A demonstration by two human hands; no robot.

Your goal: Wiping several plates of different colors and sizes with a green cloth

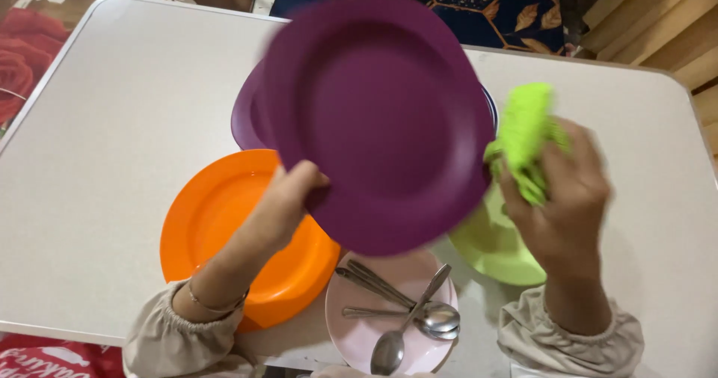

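From the head camera, the left hand (288, 202) sits just left of the frame's centre, its fingers clenched on the lower left rim of a round, deep purple plastic plate (378, 120), which it holds tilted up above the counter (112, 109) so that the plate fills the middle and upper middle of the frame, blurred at its edges. The right hand (561, 191), at centre right, has its fingers closed around a bunched bright green cloth (527, 135), which touches or nearly touches the plate's right rim. Behind the raised plate, a second purple plate (245, 116) peeks out at its left. Lower left lies a round orange plastic plate (224, 221), partly under the left forearm. A pale green plate (497, 247) rests under the right hand. At bottom centre, a small pink plate (359, 333) carries several metal spoons (407, 314). As a judgement, the one-sided grip on the rim looks the weak point: a firm push from the cloth could twist the plate loose and drop it onto the spoons and plates beneath.
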